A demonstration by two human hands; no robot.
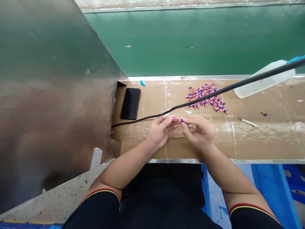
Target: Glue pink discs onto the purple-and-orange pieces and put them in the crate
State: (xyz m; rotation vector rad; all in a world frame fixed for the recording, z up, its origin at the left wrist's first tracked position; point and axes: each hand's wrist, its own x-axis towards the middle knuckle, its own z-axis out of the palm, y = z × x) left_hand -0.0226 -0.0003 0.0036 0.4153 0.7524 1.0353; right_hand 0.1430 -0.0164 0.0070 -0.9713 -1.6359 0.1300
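My left hand [160,131] is closed in a pinch, with a bit of pink [173,117] at its thumb tip. Whether that pink is a thumb cover or a held part, I cannot tell. Facing it, my right hand [199,131] pinches a small purple-and-white piece [181,120] between thumb and fingers. The two sets of fingertips almost meet over the cardboard-covered bench [147,143]. Beyond them lies a loose pile of small purple, white and orange pieces [206,95]. One similar piece [264,113] lies apart at the right.
A black cable [152,116] runs slantwise above the bench, behind my hands. A black phone [130,103] and a small blue cone-like item [142,83] lie left. Toward the right are a thin pointed knife-like tool [248,122] and a translucent plastic container [264,79]. A metal panel [59,95] walls the left.
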